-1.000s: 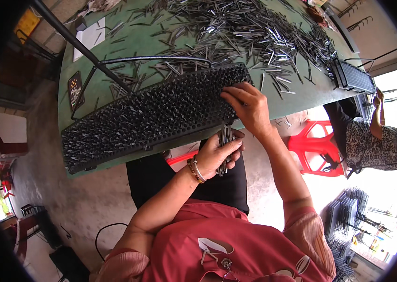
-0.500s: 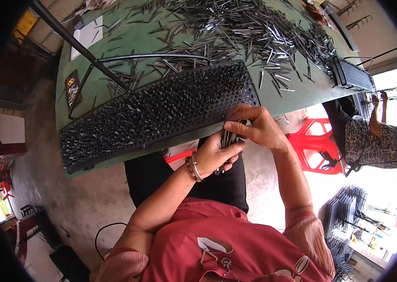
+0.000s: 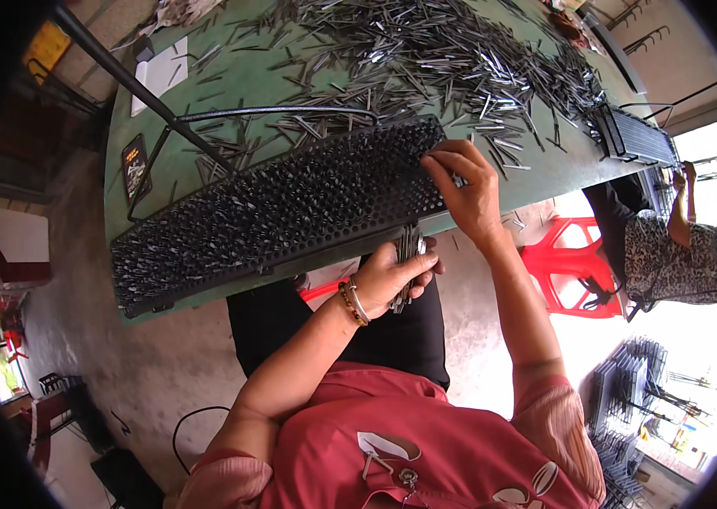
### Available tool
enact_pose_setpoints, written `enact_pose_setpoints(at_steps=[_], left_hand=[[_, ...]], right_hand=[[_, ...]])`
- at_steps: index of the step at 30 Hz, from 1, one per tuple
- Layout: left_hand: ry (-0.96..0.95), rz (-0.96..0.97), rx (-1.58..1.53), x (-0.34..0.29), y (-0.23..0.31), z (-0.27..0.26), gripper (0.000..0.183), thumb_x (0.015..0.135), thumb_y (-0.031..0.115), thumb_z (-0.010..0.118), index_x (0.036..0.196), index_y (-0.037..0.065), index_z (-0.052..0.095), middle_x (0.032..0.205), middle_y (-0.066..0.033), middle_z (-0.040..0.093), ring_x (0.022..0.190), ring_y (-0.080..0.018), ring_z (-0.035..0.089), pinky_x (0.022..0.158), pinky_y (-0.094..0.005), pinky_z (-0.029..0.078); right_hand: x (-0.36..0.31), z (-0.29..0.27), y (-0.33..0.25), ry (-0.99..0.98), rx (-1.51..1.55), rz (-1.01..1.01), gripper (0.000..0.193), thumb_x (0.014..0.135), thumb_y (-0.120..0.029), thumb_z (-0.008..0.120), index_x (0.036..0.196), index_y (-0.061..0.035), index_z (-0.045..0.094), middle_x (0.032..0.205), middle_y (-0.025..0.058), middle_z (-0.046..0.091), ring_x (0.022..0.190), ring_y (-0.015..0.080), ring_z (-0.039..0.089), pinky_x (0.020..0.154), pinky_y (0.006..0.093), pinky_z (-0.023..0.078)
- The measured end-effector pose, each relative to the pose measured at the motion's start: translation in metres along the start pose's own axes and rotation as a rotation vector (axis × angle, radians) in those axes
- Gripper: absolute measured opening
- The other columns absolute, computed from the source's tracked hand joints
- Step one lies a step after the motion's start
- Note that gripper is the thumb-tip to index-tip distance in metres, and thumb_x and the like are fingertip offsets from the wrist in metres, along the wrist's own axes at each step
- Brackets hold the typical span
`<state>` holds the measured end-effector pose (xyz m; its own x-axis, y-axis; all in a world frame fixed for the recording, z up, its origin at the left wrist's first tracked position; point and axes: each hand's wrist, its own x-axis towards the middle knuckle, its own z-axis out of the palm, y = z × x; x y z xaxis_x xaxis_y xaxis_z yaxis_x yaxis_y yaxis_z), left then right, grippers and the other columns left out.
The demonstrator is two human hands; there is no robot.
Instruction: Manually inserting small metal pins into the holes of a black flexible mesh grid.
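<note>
Pin bundle at rack's near edge, left hand clamped round it. Right hand over rack's right end, fingertips bunched; can't tell whether they grip pin. Rack: black, perforated, mostly filled with pins, bare holes at right. Sits on green desk; loose pins heaped beyond.

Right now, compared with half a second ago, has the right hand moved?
Yes. The right hand has moved up the picture, away from the left hand, to the right end of the long black perforated tray.
</note>
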<state>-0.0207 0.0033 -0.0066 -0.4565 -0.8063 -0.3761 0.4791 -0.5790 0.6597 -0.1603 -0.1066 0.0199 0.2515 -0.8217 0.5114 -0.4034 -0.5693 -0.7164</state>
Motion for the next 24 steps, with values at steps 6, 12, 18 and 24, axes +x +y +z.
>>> enact_pose_setpoints(at_steps=[6, 12, 18, 24], left_hand=[[-0.082, -0.034, -0.01, -0.006, -0.003, -0.005, 0.024, 0.091, 0.018, 0.058, 0.109, 0.003, 0.052, 0.089, -0.0063, 0.061, 0.067, -0.0046, 0.049, 0.053, -0.0179, 0.04], [-0.038, 0.015, 0.06, -0.008, 0.003, -0.001, 0.021, 0.092, 0.017, 0.056, 0.106, 0.002, 0.051, 0.084, -0.006, 0.06, 0.065, -0.0059, 0.054, 0.052, -0.0206, 0.045], [-0.051, 0.03, 0.074, -0.008, 0.004, 0.0, 0.022, 0.092, 0.017, 0.056, 0.106, 0.001, 0.051, 0.083, -0.0057, 0.059, 0.063, -0.0066, 0.055, 0.05, -0.0206, 0.045], [-0.043, 0.03, 0.067, -0.008, 0.004, 0.0, 0.022, 0.092, 0.017, 0.056, 0.107, 0.002, 0.052, 0.082, -0.0045, 0.059, 0.063, -0.0066, 0.055, 0.049, -0.0203, 0.045]], right_hand=[[-0.006, 0.007, 0.0, -0.1, -0.235, -0.195, 0.015, 0.072, -0.002, 0.072, 0.086, -0.0013, 0.068, 0.091, 0.0091, 0.061, 0.082, 0.0254, 0.061, 0.067, 0.0316, 0.05], [-0.006, 0.003, -0.009, -0.084, -0.13, 0.049, 0.014, 0.073, -0.005, 0.072, 0.087, -0.0017, 0.069, 0.091, 0.009, 0.062, 0.082, 0.0238, 0.062, 0.066, 0.0316, 0.049], [0.002, -0.001, -0.009, -0.163, -0.308, -0.177, 0.011, 0.075, -0.008, 0.071, 0.084, -0.0025, 0.068, 0.088, 0.0078, 0.061, 0.077, 0.0241, 0.06, 0.067, 0.0342, 0.048], [0.002, -0.001, -0.014, -0.174, -0.343, -0.178, 0.011, 0.075, -0.009, 0.072, 0.083, -0.0032, 0.068, 0.089, 0.0075, 0.061, 0.076, 0.0246, 0.06, 0.068, 0.0343, 0.048]])
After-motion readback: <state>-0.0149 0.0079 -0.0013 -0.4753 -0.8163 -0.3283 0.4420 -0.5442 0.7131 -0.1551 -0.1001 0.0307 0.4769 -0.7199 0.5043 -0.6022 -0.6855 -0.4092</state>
